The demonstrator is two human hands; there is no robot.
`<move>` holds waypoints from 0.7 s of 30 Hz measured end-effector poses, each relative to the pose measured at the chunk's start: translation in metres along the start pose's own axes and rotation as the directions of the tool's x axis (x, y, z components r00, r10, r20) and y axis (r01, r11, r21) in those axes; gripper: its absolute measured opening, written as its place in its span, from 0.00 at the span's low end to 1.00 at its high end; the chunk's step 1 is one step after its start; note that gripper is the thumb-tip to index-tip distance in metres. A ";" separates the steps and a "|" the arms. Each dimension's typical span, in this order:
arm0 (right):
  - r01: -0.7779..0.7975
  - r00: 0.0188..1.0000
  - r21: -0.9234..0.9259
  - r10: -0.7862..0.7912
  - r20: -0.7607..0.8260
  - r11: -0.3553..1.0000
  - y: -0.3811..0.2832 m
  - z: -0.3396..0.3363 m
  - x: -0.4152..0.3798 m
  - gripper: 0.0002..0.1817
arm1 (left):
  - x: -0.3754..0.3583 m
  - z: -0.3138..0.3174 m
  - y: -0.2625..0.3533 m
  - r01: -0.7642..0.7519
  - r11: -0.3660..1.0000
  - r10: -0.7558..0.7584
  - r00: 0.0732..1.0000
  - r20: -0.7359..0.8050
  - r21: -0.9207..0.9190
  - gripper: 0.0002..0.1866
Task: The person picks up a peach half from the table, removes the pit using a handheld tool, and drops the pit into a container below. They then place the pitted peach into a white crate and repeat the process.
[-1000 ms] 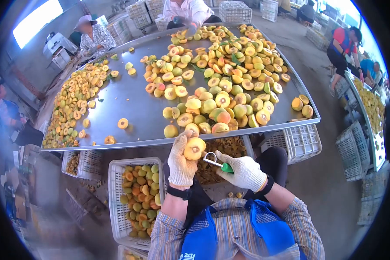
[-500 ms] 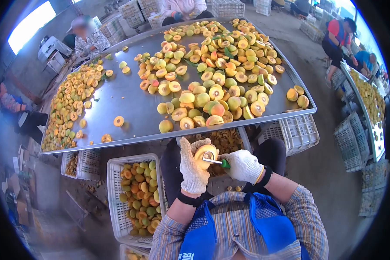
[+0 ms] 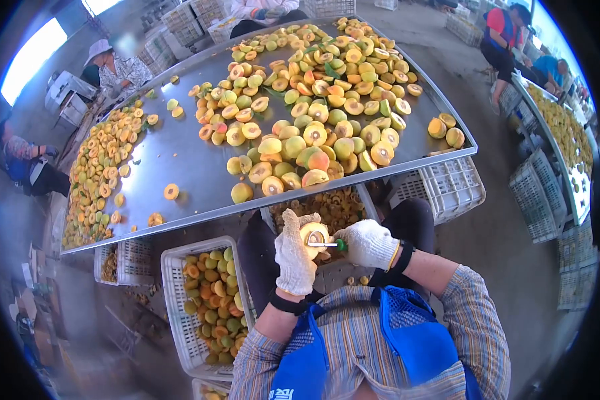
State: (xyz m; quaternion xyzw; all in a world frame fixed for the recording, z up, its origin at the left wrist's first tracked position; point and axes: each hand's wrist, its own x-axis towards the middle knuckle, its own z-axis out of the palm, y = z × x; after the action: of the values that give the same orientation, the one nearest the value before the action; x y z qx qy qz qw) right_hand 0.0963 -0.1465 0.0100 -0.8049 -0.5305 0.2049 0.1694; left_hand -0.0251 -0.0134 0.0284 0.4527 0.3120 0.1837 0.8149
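Observation:
My left hand [image 3: 295,261], in a white knitted glove, grips a halved peach-like fruit [image 3: 311,233] with its cut yellow face turned to the right. My right hand [image 3: 369,244], gloved the same way, is closed round the green handle of a pitting tool [image 3: 341,245]. The tool's metal loop rests at the middle of the cut face, around the stone area. Both hands are above my lap, just in front of the metal table [image 3: 200,222]. Many halved fruits [image 3: 317,135] are heaped on the table.
A white crate [image 3: 173,267] of fruit halves stands at my left. Below the table edge is a container of cut pieces [image 3: 327,208]. Another white crate [image 3: 447,187] is under the table's right side. Co-workers sit around, one person [image 3: 117,70] at the table's far left.
The view has tilted and shifted slightly, so the table appears rotated. The tool's loop has turned a little within the fruit half; both hands keep their grips.

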 end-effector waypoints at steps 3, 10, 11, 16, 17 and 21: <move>-0.022 0.999 0.024 0.023 -0.027 0.999 0.000 -0.003 -0.003 0.10 | 0.007 -0.005 -0.001 0.019 0.991 -0.004 0.995 0.103 -0.136 0.32; -0.236 0.957 0.317 0.276 -0.087 0.919 -0.023 -0.016 -0.019 0.16 | 0.021 -0.023 0.004 0.012 0.756 0.114 0.982 0.151 -0.655 0.28; -0.241 0.961 0.267 0.268 -0.069 0.933 -0.023 -0.010 -0.020 0.16 | 0.034 -0.049 -0.010 0.210 0.763 0.034 0.931 0.363 -0.611 0.28; -0.234 0.972 0.239 0.234 0.026 0.942 -0.031 -0.002 -0.023 0.18 | 0.026 -0.032 -0.026 0.030 0.862 0.105 0.966 0.238 -0.505 0.27; -0.235 0.971 0.238 0.236 0.025 0.942 -0.032 -0.001 -0.023 0.18 | 0.020 -0.025 -0.016 -0.013 0.863 0.166 0.951 0.259 -0.504 0.24; -0.202 0.974 0.199 0.218 -0.061 0.959 -0.033 0.001 -0.019 0.17 | 0.020 -0.025 -0.021 -0.003 0.837 0.146 0.965 0.219 -0.547 0.21</move>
State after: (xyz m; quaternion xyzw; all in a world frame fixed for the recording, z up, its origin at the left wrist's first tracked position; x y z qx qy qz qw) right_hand 0.0633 -0.1519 0.0280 -0.8444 -0.4125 0.2383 0.2450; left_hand -0.0268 0.0034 -0.0063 0.2356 0.1234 0.2374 0.9343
